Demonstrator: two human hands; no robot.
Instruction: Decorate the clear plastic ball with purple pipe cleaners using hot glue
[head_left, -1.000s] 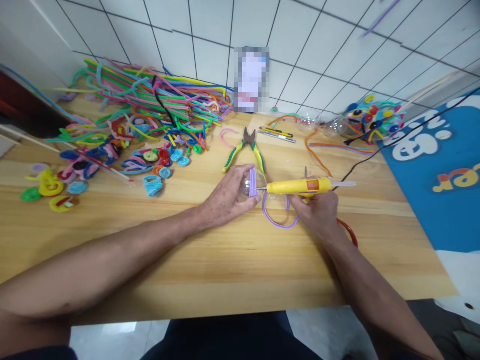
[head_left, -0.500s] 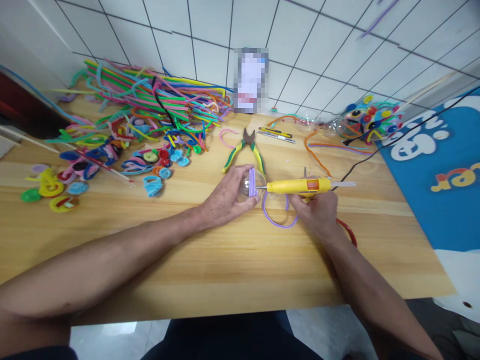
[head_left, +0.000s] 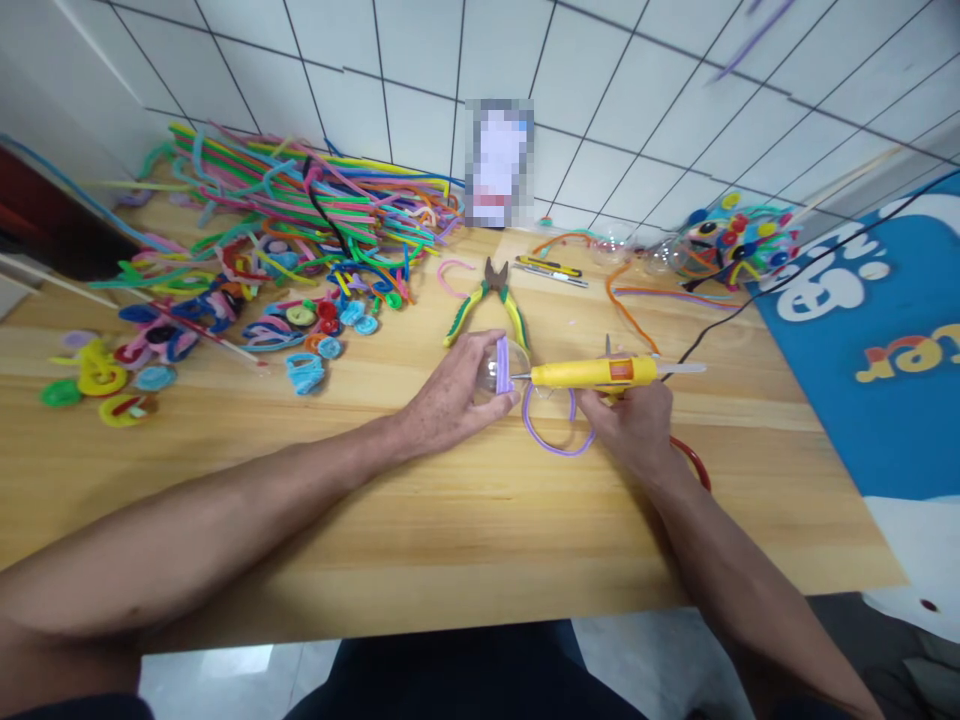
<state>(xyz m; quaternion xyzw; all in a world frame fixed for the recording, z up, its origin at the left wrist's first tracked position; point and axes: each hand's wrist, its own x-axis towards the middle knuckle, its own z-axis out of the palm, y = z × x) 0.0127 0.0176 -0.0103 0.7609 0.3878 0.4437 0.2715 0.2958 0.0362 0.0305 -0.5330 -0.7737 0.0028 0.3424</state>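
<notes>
Fingers and thumb of my left hand grip a clear plastic ball from the left. Purple pipe cleaner wraps upright around the ball. In my right hand is a yellow glue gun, held level with its nozzle pointing left at the purple band. The nozzle tip is at or very near the band; contact is too small to tell. A loose end of purple pipe cleaner curls on the table between my hands.
Green-and-yellow pliers lie just beyond the ball, beside a yellow cutter. Bundled pipe cleaners and coiled pieces cover the table's back left. A phone leans at the wall. A black cable runs right.
Both hands, the ball and the glue gun stay in nearly the same pose. The whole view has shifted very slightly.
</notes>
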